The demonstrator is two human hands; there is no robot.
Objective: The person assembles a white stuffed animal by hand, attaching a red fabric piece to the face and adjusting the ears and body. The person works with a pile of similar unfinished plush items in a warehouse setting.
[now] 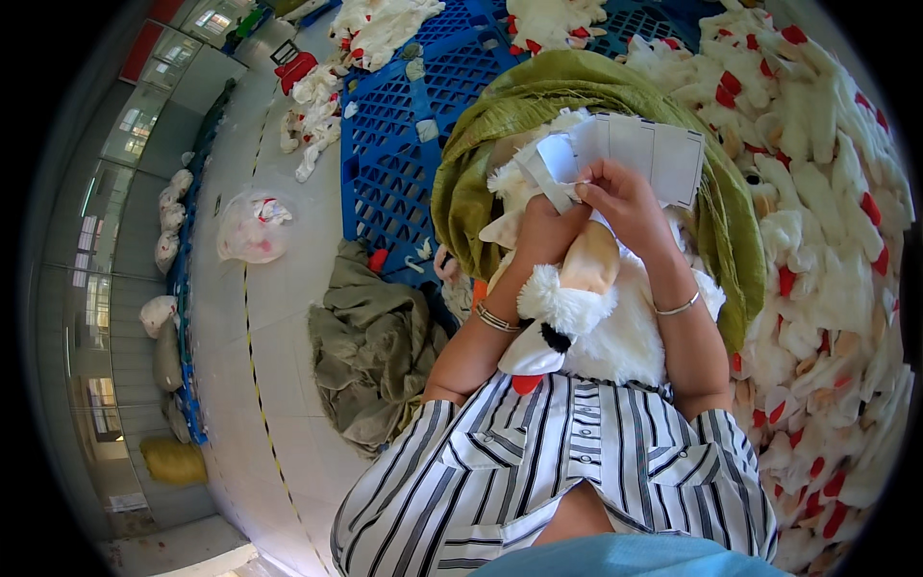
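A strip of white paper labels (pixel 652 162) is bent across both hands, with a loose end hanging on the left. My right hand (pixel 630 210) pinches the strip between thumb and fingertips. My left hand (pixel 551 231) is closed right beside it, also at the strip, its fingertips partly hidden. Under my forearms lies a white plush toy skin (pixel 615 337) with a beige part, a black patch and a red tip, against my lap. More white plush fills the mouth of an olive-green woven sack (pixel 500 101), whose rolled rim surrounds my hands.
A large heap of white plush skins with red parts (pixel 817 231) covers the right side. Blue plastic pallets (pixel 385 159) lie ahead. To the left are a crumpled grey-green cloth (pixel 370 337), a clear plastic bag (pixel 253 227) and a black-yellow floor line (pixel 248 327).
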